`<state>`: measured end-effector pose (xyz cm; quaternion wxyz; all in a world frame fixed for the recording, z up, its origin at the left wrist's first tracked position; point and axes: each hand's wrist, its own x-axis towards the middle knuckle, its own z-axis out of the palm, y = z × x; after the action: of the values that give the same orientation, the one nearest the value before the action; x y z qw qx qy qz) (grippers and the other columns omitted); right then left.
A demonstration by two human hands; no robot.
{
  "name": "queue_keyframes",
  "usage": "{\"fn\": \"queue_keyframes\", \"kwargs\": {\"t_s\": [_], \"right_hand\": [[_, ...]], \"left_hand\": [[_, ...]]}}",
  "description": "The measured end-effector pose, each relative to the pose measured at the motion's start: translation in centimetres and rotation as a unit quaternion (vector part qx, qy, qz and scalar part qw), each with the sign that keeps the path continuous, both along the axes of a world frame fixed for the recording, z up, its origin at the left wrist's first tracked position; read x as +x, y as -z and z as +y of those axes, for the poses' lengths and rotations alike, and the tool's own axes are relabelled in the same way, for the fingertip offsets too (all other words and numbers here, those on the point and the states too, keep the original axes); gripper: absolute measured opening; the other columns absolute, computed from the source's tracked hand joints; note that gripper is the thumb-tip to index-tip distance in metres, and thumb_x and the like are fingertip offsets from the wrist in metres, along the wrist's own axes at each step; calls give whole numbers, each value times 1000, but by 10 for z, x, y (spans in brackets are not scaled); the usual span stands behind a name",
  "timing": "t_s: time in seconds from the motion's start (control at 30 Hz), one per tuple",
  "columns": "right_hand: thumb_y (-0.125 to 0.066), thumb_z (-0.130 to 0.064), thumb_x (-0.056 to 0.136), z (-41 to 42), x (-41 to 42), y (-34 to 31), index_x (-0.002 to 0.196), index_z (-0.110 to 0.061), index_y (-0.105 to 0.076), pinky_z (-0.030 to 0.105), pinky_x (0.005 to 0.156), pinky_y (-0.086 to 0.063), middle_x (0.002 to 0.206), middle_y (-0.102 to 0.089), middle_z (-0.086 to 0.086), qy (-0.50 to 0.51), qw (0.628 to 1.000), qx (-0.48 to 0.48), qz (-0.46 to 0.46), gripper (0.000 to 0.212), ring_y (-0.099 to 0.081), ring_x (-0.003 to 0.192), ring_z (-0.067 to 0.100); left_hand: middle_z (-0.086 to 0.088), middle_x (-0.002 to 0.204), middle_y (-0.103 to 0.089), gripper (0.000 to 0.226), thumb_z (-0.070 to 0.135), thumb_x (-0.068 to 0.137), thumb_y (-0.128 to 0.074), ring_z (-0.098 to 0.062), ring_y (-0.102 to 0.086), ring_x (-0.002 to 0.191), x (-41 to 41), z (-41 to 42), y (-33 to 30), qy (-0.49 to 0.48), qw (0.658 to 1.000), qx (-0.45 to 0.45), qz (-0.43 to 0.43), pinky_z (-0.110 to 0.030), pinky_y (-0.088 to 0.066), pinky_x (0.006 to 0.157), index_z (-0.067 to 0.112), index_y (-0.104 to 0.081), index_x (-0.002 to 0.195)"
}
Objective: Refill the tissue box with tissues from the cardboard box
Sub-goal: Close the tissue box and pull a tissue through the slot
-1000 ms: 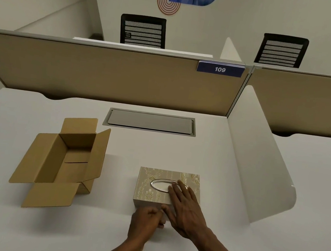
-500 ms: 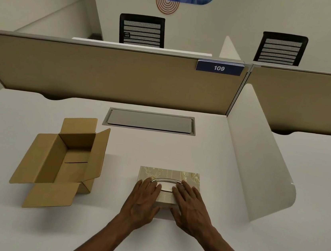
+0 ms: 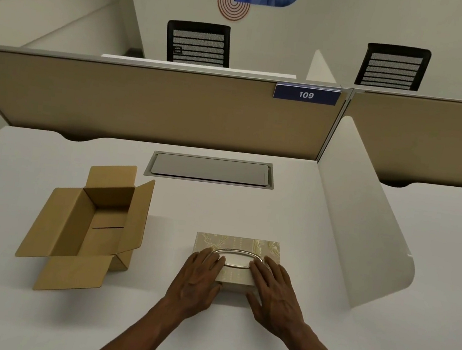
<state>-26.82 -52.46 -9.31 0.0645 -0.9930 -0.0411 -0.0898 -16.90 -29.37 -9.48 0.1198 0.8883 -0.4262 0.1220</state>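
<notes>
The tissue box (image 3: 240, 244), beige with a pale leaf pattern and a metal-rimmed oval opening (image 3: 238, 260), lies on the white desk (image 3: 31, 322) straight ahead of me. My left hand (image 3: 199, 281) lies on the left half of its lid and my right hand (image 3: 275, 292) on the right half. On both hands the fingers are spread on top and the thumb is against the front face. No tissue shows in the opening. The brown cardboard box (image 3: 92, 224) stands to the left with its flaps open; only bare cardboard shows inside.
A curved white divider (image 3: 362, 234) rises along the desk's right side, close to the tissue box. A grey cable hatch (image 3: 210, 169) is set into the desk at the back, in front of a tan partition (image 3: 145, 103).
My left hand has come up from the box's front face onto the left of the lid. My right hand has slid from the oval opening to the right half. The box has stayed put.
</notes>
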Motion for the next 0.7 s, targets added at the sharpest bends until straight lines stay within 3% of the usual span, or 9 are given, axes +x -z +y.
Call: {"fn": "queue_keyframes", "kwargs": {"t_s": [0.07, 0.13, 0.23, 0.3, 0.37, 0.5, 0.53, 0.6, 0.7], "right_hand": [[-52, -42, 94, 1, -3, 1, 145, -9, -57, 45, 117, -32, 152, -54, 11, 3, 1000, 11, -9, 60, -51, 140, 34], [-51, -39, 97, 1, -5, 0, 148, -10, -53, 46, 118, -35, 157, -47, 12, 23, 999, 44, -21, 59, -46, 144, 31], [-58, -38, 99, 2, -8, 0, 158, -10, -35, 46, 124, -27, 167, -29, 11, 79, 988, 135, -15, 69, -26, 155, 26], [-60, -42, 99, 2, -10, 1, 161, -10, -24, 42, 126, -22, 170, -19, 9, 146, 966, 214, 8, 80, -16, 158, 23], [-58, -50, 98, 2, -8, 1, 163, -14, -16, 35, 126, -19, 171, -15, 5, 232, 917, 320, 48, 86, -14, 158, 20], [-54, -58, 98, -1, -1, 0, 162, -18, -25, 39, 123, -29, 166, -32, 4, 341, 768, 530, 114, 80, -34, 151, 24], [-53, -58, 99, -1, 1, 0, 160, -18, -31, 40, 122, -32, 163, -38, 3, 347, 747, 554, 121, 76, -38, 149, 24], [-50, -59, 99, -3, 3, 1, 150, -21, -49, 40, 115, -41, 152, -54, 1, 329, 744, 568, 122, 64, -52, 137, 22], [-46, -54, 102, -3, 4, 1, 140, -26, -61, 32, 99, -48, 134, -68, -4, 301, 753, 575, 108, 49, -62, 118, 14]], "left_hand": [[-12, 135, -64, 62, 39, 80, -74, -30, -54, 131, 1, 0, 0, 0, 1000, -1, 16, -49, -54, 102, 9, -65, 133], [-11, 140, -59, 65, 45, 83, -70, -27, -45, 134, 1, -2, -2, -9, 998, -25, 53, -49, -52, 104, 12, -61, 138], [-10, 161, -36, 79, 56, 87, -66, -27, -29, 151, -4, -7, -4, -100, 977, -99, 163, -44, -34, 121, 17, -44, 152], [-6, 169, -17, 87, 61, 89, -60, -25, -15, 156, -6, -9, -4, -220, 924, -150, 273, -42, -26, 125, 21, -27, 159], [-4, 170, -14, 88, 63, 91, -53, -25, -17, 156, -3, -10, -5, -307, 848, -195, 386, -43, -27, 122, 25, -16, 161], [-9, 160, -40, 78, 62, 95, -46, -34, -43, 143, 1, -8, -1, -343, 763, -229, 498, -45, -40, 116, 28, -20, 161], [-9, 159, -42, 75, 60, 97, -46, -34, -44, 142, 1, -9, 1, -348, 740, -250, 519, -46, -41, 115, 28, -23, 160], [-8, 156, -46, 66, 56, 98, -46, -31, -46, 140, 2, -10, 2, -353, 698, -298, 547, -46, -42, 114, 26, -34, 156], [-8, 148, -54, 58, 54, 100, -46, -30, -51, 133, 3, -11, 2, -349, 676, -322, 563, -43, -43, 109, 25, -46, 150]]}}
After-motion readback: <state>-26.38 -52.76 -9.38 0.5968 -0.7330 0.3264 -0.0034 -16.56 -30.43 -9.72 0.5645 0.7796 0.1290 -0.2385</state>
